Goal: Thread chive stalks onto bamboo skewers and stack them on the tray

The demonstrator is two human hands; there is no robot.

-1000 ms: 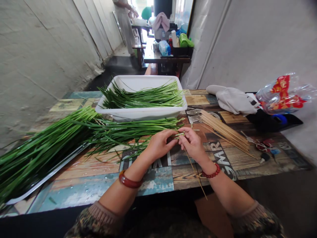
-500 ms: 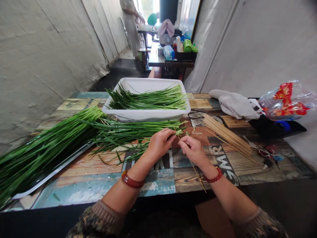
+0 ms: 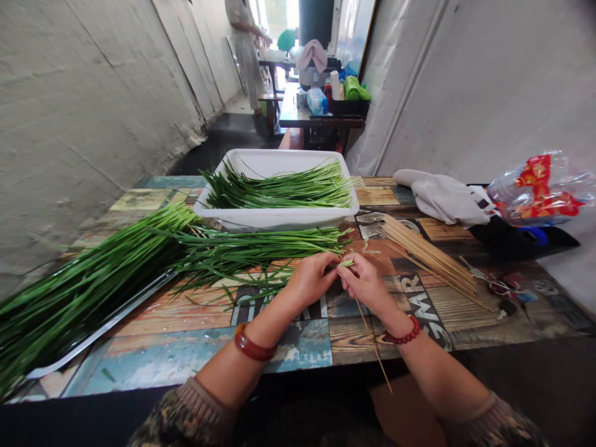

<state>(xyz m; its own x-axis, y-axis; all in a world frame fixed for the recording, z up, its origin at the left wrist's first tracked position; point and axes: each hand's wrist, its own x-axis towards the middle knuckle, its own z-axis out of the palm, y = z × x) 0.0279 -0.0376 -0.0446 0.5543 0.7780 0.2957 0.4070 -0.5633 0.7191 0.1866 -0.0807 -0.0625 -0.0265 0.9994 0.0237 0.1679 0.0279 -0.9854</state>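
My left hand (image 3: 311, 279) is closed on a few garlic chives (image 3: 346, 263), their pale cut ends showing between both hands. My right hand (image 3: 369, 285) grips a thin bamboo skewer (image 3: 378, 351), whose long end slants down past the table's front edge. The fingertips of both hands meet at the chive ends, and fingers hide the skewer's tip. Loose chives (image 3: 261, 245) lie just beyond my left hand. A white plastic tub (image 3: 279, 216) behind them holds more chives. To the right of my right hand, a bundle of skewers (image 3: 426, 257) rests on the table.
A large heap of chives (image 3: 93, 267) lies on a tray (image 3: 102, 332) at the left. Keys (image 3: 505, 288), a pale cloth (image 3: 447, 195) and a clear plastic bag (image 3: 540, 192) are on the right. Beyond, a person (image 3: 246, 56) stands near another table (image 3: 321, 119).
My hands have come together, the left moving right and slightly nearer. The chive ends now sit between both hands, and the skewer's free end reaches further down.
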